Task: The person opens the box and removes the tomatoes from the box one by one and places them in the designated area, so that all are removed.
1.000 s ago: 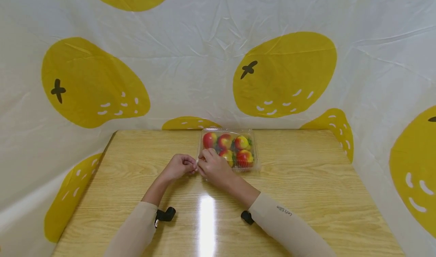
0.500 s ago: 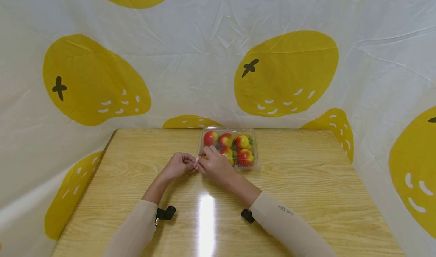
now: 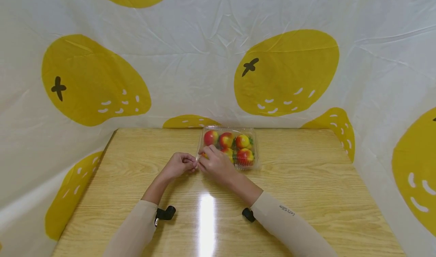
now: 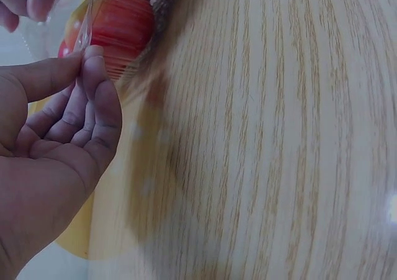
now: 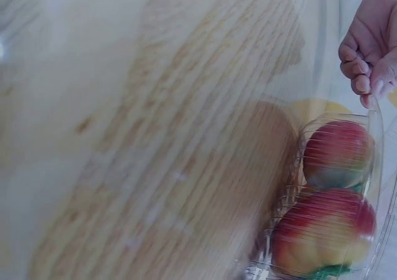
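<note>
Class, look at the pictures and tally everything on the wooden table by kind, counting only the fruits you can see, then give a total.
Clear plastic box: 1
Red-and-yellow fruits visible inside it: 5, one partly behind the right hand
Hands at the box's corner, with the left hand: 2
Total: 8

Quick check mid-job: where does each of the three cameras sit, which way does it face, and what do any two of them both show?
Head: worn on the head, facing forward and down at the table; shows both sleeved forearms, the left hand and right hand at the clear box of fruit.
Left wrist: on the left wrist, looking along the palm; fingertips pinch the box's edge.
Right wrist: on the right wrist, facing the box; the left hand shows.
Both wrist views share the box, fruit and left hand.
</note>
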`<state>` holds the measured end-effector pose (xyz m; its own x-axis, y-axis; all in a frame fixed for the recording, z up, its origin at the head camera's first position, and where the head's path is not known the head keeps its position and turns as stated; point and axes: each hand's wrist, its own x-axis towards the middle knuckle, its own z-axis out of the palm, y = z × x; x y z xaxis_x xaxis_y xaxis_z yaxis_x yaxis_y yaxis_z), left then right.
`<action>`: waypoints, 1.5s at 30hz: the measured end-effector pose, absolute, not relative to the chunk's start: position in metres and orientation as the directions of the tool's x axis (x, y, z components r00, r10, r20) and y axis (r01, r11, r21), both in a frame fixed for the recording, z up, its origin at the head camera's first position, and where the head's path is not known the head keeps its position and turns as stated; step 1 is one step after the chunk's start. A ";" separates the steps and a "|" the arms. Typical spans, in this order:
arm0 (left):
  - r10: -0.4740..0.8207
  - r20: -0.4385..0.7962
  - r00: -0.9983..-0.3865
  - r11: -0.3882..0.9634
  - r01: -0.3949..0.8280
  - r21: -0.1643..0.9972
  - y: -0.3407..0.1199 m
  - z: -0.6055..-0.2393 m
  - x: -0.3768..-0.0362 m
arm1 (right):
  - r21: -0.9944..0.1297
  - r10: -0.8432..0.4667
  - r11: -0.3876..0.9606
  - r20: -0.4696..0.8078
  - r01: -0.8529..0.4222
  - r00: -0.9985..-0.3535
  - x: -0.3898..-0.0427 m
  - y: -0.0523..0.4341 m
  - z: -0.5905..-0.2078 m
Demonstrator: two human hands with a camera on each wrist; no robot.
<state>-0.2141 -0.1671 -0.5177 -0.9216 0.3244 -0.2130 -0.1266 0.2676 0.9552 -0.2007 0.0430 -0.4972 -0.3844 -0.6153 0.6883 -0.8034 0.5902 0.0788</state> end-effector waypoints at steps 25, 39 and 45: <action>0.281 -0.173 -0.944 0.293 -0.087 0.952 -0.174 -0.507 -0.208 | -0.087 -0.618 0.531 0.642 -0.843 -0.455 -0.196 0.074 -0.492; 0.210 -0.073 -0.975 0.334 0.001 0.943 -0.181 -0.490 -0.200 | -0.153 -0.569 0.537 0.660 -0.829 -0.491 -0.188 0.125 -0.484; 0.187 -0.015 -0.982 0.375 0.057 0.925 -0.182 -0.481 -0.199 | -0.183 -0.546 0.569 0.645 -0.802 -0.535 -0.184 0.153 -0.481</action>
